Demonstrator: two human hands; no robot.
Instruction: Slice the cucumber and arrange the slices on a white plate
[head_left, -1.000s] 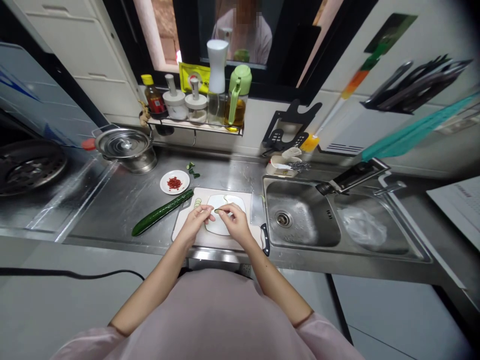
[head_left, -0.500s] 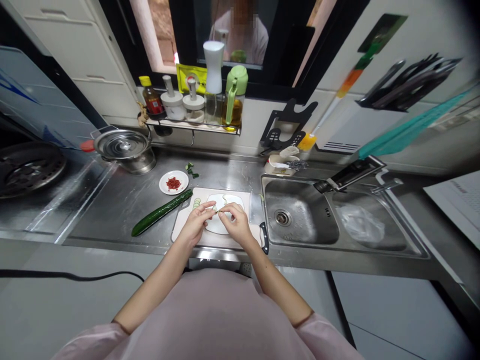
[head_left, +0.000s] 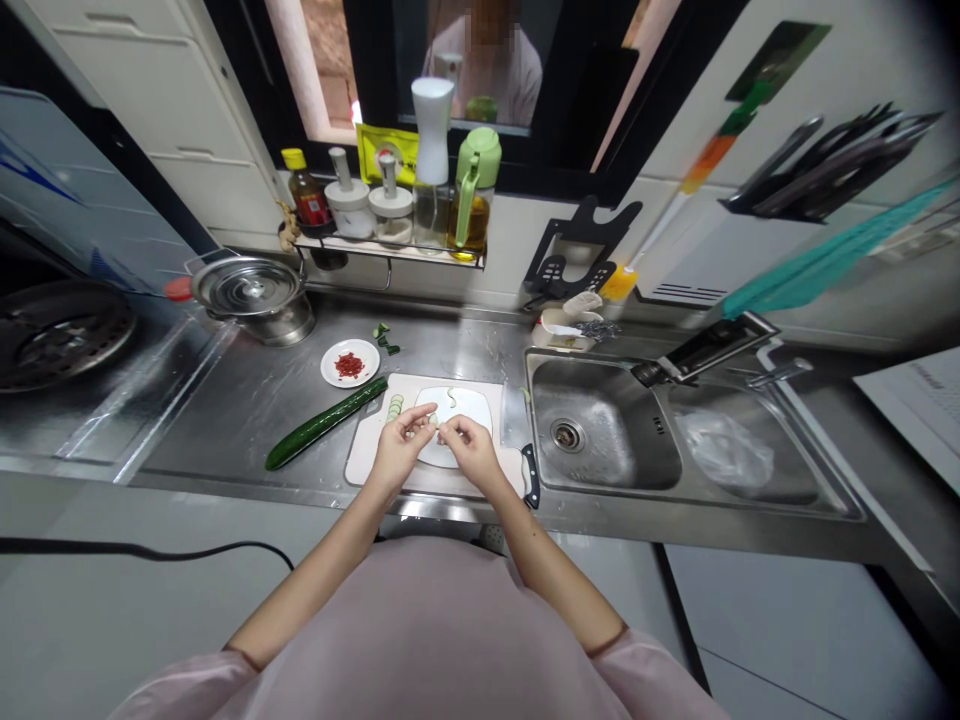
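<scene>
Over a white plate [head_left: 477, 402], my left hand [head_left: 399, 446] and my right hand [head_left: 474, 450] meet at the fingertips. A thin cucumber slice [head_left: 434, 421] is pinched between them, mostly covered by the fingers. On the plate behind them lies a curled strip of green peel [head_left: 451, 397]. The plate rests on a pale cutting board [head_left: 364, 470]. Several cucumber slices [head_left: 395, 405] overlap in a row on the board, left of the plate. A knife with a black handle [head_left: 532, 476] lies along the board's right side. To the left, a whole cucumber [head_left: 322, 428] lies on the steel counter, its tip at the board.
Behind the cucumber is a small white dish [head_left: 327, 372] of chopped red pieces, with cucumber ends [head_left: 385, 340] beside it. A lidded pot [head_left: 277, 325] stands back left. The double sink [head_left: 606, 480] is on the right. A bottle rack [head_left: 442, 256] hangs at the back.
Both hands stay together over the plate. Their fingers have shifted slightly around the cucumber slice, showing more of it. The view has moved a little.
</scene>
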